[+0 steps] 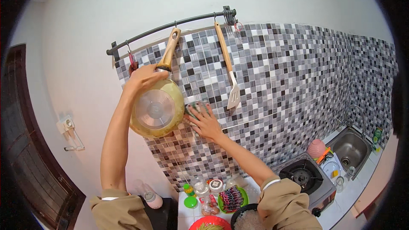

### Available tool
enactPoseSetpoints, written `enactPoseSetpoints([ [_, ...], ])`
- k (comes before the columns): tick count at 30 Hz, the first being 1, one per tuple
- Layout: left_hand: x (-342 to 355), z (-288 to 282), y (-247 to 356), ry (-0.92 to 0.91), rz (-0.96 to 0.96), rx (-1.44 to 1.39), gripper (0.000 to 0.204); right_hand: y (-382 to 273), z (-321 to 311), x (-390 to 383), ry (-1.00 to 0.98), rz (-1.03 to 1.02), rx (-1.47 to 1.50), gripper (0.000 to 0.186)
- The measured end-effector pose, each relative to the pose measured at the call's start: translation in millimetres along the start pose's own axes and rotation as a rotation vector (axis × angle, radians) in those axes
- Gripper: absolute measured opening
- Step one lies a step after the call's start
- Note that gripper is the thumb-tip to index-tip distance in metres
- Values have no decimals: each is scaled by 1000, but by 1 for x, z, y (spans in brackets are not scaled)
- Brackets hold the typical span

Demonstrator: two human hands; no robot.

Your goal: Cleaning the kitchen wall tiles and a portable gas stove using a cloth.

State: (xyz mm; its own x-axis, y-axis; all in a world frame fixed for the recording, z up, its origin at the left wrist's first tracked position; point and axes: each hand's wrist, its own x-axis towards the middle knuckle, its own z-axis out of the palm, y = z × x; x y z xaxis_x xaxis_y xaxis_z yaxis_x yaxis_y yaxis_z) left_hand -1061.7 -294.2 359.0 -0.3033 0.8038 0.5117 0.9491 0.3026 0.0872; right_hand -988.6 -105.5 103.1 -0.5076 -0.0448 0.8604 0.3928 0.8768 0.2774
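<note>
A frying pan (174, 96) with a pale yellow-green underside, a round metal base and a wooden handle hangs by its handle end from a hook on the black wall rail. My left hand (147, 78) grips it where the handle joins the pan. Just right of the pan, my right hand (205, 122) presses a checked cloth (197, 107) against the mosaic-tiled wall (264, 85), its fingers spread over the cloth. Farther right hangs a slotted spatula (234, 96) with a wooden handle and a pale head, apart from both hands.
The black rail (149, 35) carries several hooks. Below, the counter holds a green tray (243, 196) of small packets, a red bowl (208, 221), a black pan (237, 217) and jars. A gas stove (304, 176) and metal sink (364, 149) are at right; a wall socket (67, 123) is at left.
</note>
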Motion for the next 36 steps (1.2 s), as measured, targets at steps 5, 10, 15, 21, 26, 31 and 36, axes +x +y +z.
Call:
enactPoseSetpoints([
  [5,-1,-3,3,12,-29,103,62,24,-18,53,228,11,33,50],
  [10,1,-9,-1,95,-14,201,60,40,-37,111,473,448,-39,59],
  [15,6,-9,-8,111,28,253,60,43,-39,108,196,-16,-41,57],
  [21,6,-8,-7,96,31,290,57,77,-58,151,514,305,-154,58],
  [26,1,-8,-6,107,26,211,57,51,-51,170,507,321,-95,56],
  [31,4,-7,-8,97,33,235,59,73,-61,169,481,23,-97,51],
  [36,5,-9,-8,94,20,231,58,70,-59,178,540,373,-159,56],
])
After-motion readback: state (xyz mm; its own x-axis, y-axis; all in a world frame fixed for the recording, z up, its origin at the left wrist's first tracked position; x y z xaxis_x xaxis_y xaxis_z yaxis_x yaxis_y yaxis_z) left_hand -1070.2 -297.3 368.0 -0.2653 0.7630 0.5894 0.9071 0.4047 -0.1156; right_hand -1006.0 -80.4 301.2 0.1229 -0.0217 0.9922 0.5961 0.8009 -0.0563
